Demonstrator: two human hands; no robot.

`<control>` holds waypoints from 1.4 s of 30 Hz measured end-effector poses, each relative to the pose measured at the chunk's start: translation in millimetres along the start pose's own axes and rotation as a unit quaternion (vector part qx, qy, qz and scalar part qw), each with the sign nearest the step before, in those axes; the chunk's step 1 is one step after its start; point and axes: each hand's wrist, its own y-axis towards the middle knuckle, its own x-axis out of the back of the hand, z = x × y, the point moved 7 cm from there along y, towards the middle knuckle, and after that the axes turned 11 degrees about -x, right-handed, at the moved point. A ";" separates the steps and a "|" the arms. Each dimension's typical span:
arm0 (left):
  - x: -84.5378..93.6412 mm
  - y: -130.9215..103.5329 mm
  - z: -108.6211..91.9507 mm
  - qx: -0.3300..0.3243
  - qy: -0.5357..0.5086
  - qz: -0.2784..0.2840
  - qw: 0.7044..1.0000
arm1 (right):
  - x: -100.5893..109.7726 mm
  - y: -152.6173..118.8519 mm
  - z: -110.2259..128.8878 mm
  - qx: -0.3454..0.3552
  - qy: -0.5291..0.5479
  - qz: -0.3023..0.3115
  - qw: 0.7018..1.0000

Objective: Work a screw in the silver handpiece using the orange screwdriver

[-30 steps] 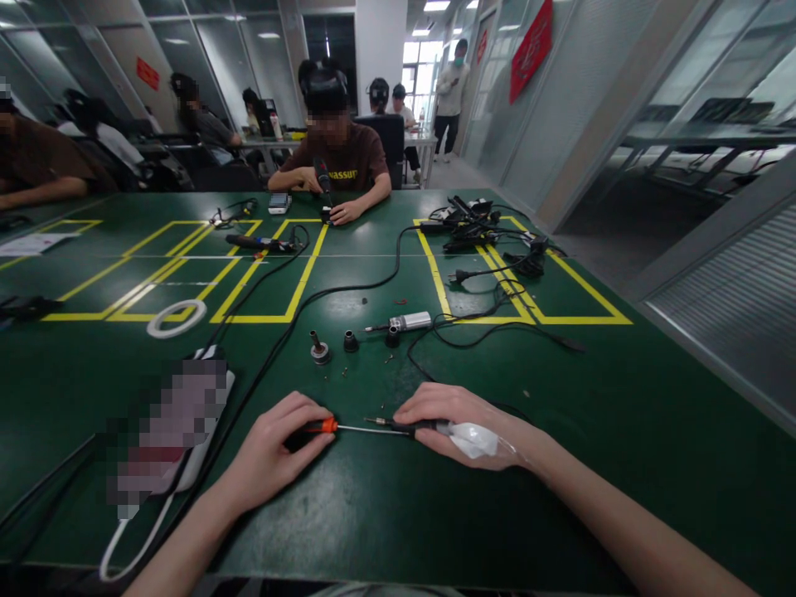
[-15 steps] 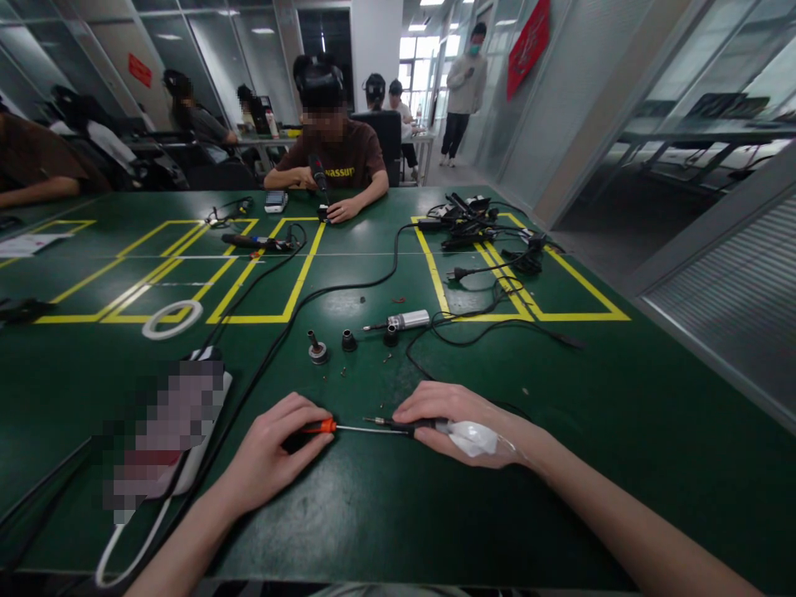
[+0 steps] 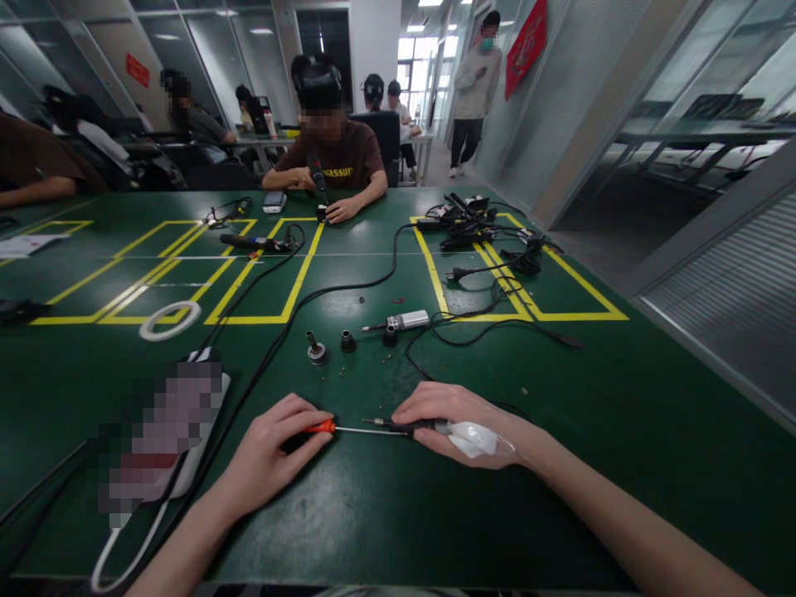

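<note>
Near the front of the green table, my left hand (image 3: 274, 454) is closed on the orange handle of a screwdriver (image 3: 364, 430). Its thin shaft points right, and its tip meets or lies beside a black handheld tool (image 3: 407, 429); which of the two cannot be made out. My right hand (image 3: 457, 405) wraps around that tool from above, its narrow metal tip pointing left. White plastic wrap (image 3: 476, 439) shows beneath the palm. Beyond my hands stand a round metal part with a stem (image 3: 316, 352), two dark collars (image 3: 347, 341) and a silver screwdriver-like tool (image 3: 407, 320).
Small screws (image 3: 342, 372) lie beyond my hands. A phone (image 3: 167, 439) with a white cable lies at left, near a tape roll (image 3: 170, 321). Black cables cross the table toward a tool pile (image 3: 463, 220). A co-worker (image 3: 336, 157) sits opposite with a power tool.
My hands and both tools hold nearly the same pose. In the background, a standing person has come closer along the aisle.
</note>
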 end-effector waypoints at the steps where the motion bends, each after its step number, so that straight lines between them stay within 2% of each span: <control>1: 0.2 0.1 -0.1 -0.001 0.000 0.001 1.000 | 0.0 -0.1 0.0 0.000 0.000 0.000 1.000; 22: -1.2 -0.7 2.9 0.017 -0.006 -0.001 1.000 | 0.6 0.2 0.3 0.004 -0.001 -0.007 1.000; 42: -0.5 1.1 -2.8 -0.018 0.003 -0.009 1.000 | -0.8 2.0 0.0 -0.007 -0.008 0.005 1.000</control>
